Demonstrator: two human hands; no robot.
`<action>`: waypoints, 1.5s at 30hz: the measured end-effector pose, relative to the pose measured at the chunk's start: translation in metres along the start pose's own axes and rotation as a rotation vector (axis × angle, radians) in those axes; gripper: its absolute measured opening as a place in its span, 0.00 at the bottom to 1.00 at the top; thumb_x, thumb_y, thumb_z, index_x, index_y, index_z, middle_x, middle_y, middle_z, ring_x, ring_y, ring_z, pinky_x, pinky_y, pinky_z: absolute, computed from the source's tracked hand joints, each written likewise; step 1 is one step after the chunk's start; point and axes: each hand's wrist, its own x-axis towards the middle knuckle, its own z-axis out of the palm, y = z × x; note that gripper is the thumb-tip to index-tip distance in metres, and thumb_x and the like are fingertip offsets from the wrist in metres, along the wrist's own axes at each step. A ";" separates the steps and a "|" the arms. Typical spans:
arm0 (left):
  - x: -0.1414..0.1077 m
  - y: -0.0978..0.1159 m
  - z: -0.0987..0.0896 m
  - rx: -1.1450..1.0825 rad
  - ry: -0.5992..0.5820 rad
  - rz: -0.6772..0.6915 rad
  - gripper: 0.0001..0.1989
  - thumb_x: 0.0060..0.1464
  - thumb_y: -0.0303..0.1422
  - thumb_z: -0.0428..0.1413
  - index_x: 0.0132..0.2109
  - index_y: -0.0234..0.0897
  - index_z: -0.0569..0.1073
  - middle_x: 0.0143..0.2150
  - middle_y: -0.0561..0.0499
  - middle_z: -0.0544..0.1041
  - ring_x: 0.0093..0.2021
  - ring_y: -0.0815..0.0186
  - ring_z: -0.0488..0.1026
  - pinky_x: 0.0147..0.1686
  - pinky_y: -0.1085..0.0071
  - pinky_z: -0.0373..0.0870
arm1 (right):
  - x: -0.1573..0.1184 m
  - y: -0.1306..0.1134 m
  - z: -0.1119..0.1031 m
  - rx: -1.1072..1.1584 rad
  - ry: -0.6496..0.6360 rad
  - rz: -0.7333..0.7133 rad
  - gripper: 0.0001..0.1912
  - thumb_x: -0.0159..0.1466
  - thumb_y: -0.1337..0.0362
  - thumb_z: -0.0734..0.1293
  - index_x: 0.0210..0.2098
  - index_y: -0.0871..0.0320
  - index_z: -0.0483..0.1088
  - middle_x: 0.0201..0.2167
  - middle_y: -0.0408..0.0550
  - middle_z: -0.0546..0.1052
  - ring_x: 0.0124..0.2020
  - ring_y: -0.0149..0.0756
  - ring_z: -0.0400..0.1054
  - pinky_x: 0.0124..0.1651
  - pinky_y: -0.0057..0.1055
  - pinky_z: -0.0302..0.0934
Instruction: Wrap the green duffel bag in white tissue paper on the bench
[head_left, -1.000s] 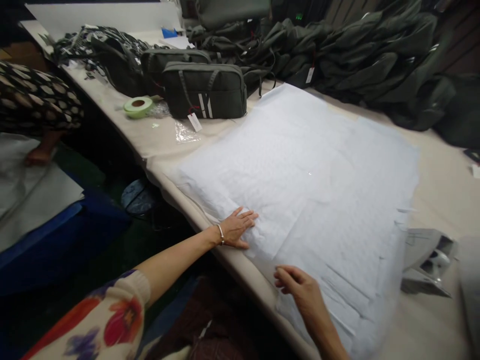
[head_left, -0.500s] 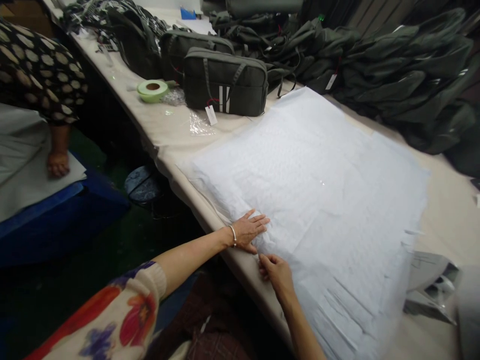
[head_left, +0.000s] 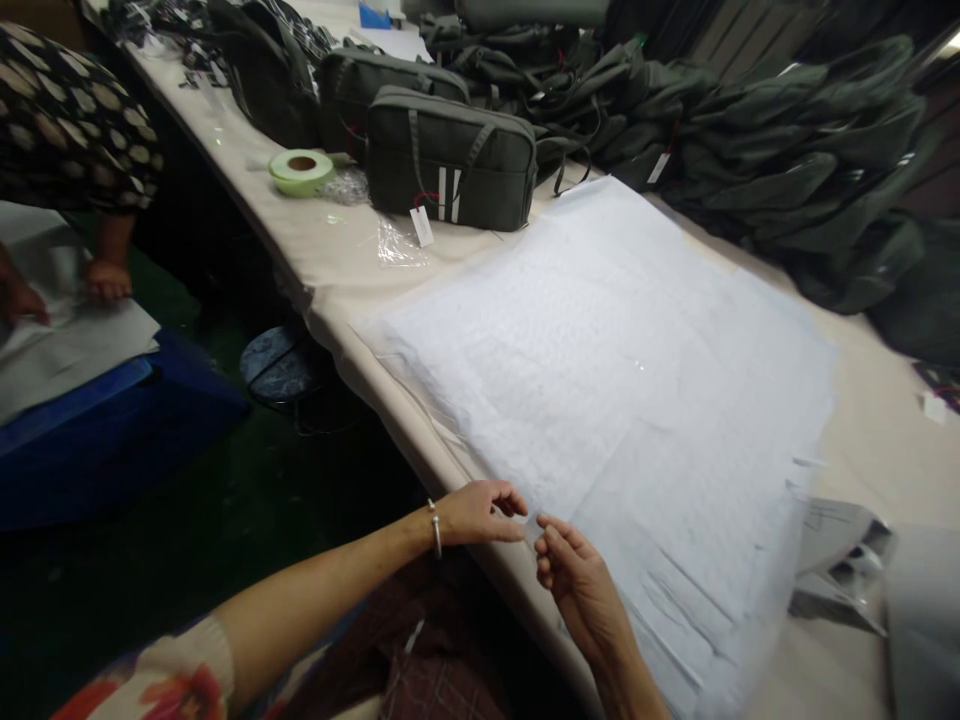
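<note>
A stack of thin, translucent white sheets (head_left: 600, 340) lies on the cloth-covered table. My left hand (head_left: 484, 512), with a bracelet at the wrist, hovers at the near left edge of the stack, thumb and fingers apart and nothing between them. Just right of it, my right hand (head_left: 574, 570) pinches a corner of a thin clear sheet, slightly raised at that same edge. The fingertips of both hands are close together without touching.
A dark bag (head_left: 450, 160) with a white tag stands behind the sheets, beside a pale green tape roll (head_left: 300, 172). Dark bags (head_left: 810, 170) are heaped at the back right. A stool (head_left: 279, 364) is left of the table. Another person's hand (head_left: 109, 280) rests on white material.
My left hand has lifted off the sheets and moved down and slightly left. My right hand has shifted slightly right. At far left, the other person's second hand has come into view.
</note>
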 end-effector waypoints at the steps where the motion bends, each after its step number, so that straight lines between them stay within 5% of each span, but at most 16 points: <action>1: -0.005 0.003 0.007 -0.032 0.026 -0.025 0.14 0.53 0.37 0.61 0.46 0.37 0.75 0.41 0.51 0.79 0.42 0.65 0.76 0.41 0.74 0.71 | -0.001 0.000 0.001 -0.002 -0.004 -0.009 0.21 0.52 0.55 0.78 0.41 0.59 0.75 0.25 0.43 0.74 0.23 0.24 0.63 0.24 0.21 0.56; 7: -0.013 0.016 0.030 -0.155 0.243 -0.132 0.10 0.52 0.37 0.59 0.40 0.36 0.75 0.38 0.53 0.79 0.39 0.67 0.76 0.39 0.75 0.70 | -0.001 0.003 0.002 -0.025 -0.014 -0.045 0.20 0.52 0.56 0.78 0.39 0.60 0.76 0.26 0.42 0.74 0.23 0.24 0.63 0.24 0.21 0.55; 14: -0.013 0.013 0.035 -0.071 0.306 -0.071 0.05 0.52 0.30 0.55 0.35 0.37 0.75 0.32 0.55 0.78 0.34 0.69 0.75 0.34 0.77 0.68 | -0.002 0.001 0.002 -0.039 -0.057 -0.013 0.20 0.52 0.55 0.78 0.39 0.60 0.76 0.27 0.44 0.75 0.23 0.24 0.64 0.24 0.21 0.55; 20: -0.010 0.003 0.032 0.146 0.327 0.061 0.03 0.49 0.26 0.54 0.32 0.37 0.72 0.32 0.51 0.76 0.39 0.63 0.73 0.52 0.63 0.64 | -0.001 0.002 -0.005 -0.111 -0.095 0.038 0.21 0.50 0.53 0.78 0.37 0.60 0.76 0.26 0.45 0.75 0.22 0.25 0.64 0.23 0.22 0.55; 24: -0.009 -0.007 0.024 0.187 0.294 0.077 0.06 0.53 0.30 0.55 0.40 0.38 0.73 0.43 0.46 0.76 0.50 0.56 0.70 0.60 0.53 0.54 | 0.001 0.005 -0.007 -0.308 -0.078 0.017 0.23 0.49 0.48 0.76 0.34 0.61 0.76 0.25 0.46 0.75 0.22 0.28 0.66 0.24 0.24 0.56; 28: -0.012 -0.018 0.023 0.097 0.318 -0.080 0.11 0.58 0.30 0.50 0.48 0.38 0.70 0.47 0.43 0.74 0.51 0.56 0.70 0.57 0.54 0.60 | 0.002 0.004 -0.006 -0.518 -0.032 -0.113 0.26 0.49 0.44 0.74 0.33 0.61 0.76 0.24 0.48 0.76 0.23 0.33 0.67 0.24 0.27 0.58; 30: -0.014 -0.022 0.023 -0.016 0.270 -0.183 0.12 0.62 0.35 0.45 0.47 0.37 0.70 0.44 0.44 0.76 0.44 0.59 0.74 0.48 0.60 0.69 | 0.001 0.002 -0.006 -0.577 -0.028 -0.145 0.25 0.50 0.44 0.72 0.33 0.61 0.77 0.24 0.49 0.76 0.23 0.34 0.68 0.25 0.28 0.59; 33: -0.015 -0.022 0.024 -0.221 0.082 -0.274 0.28 0.66 0.49 0.34 0.46 0.34 0.71 0.40 0.43 0.78 0.35 0.62 0.78 0.33 0.67 0.74 | -0.001 0.000 -0.007 -0.638 -0.057 -0.170 0.23 0.53 0.45 0.70 0.34 0.60 0.77 0.25 0.48 0.76 0.24 0.35 0.68 0.25 0.29 0.59; 36: -0.014 -0.016 0.027 -0.534 -0.118 -0.323 0.38 0.60 0.59 0.31 0.45 0.32 0.72 0.41 0.40 0.78 0.38 0.58 0.79 0.33 0.64 0.75 | -0.002 -0.002 -0.008 -0.677 -0.107 -0.191 0.20 0.55 0.47 0.69 0.34 0.59 0.77 0.25 0.47 0.76 0.24 0.34 0.68 0.26 0.29 0.59; 39: -0.009 -0.010 0.029 -0.664 -0.112 -0.336 0.28 0.57 0.55 0.46 0.42 0.33 0.71 0.42 0.41 0.78 0.42 0.57 0.78 0.37 0.63 0.75 | -0.001 -0.003 -0.008 -0.692 -0.119 -0.197 0.19 0.56 0.49 0.69 0.34 0.58 0.78 0.25 0.46 0.76 0.24 0.34 0.68 0.26 0.28 0.59; 45: 0.006 -0.010 0.031 -0.263 0.134 -0.278 0.07 0.51 0.35 0.54 0.33 0.35 0.70 0.30 0.52 0.73 0.34 0.65 0.73 0.35 0.70 0.70 | 0.015 0.006 -0.005 -0.664 0.033 -0.155 0.19 0.54 0.49 0.70 0.31 0.60 0.77 0.22 0.47 0.76 0.21 0.35 0.68 0.22 0.28 0.61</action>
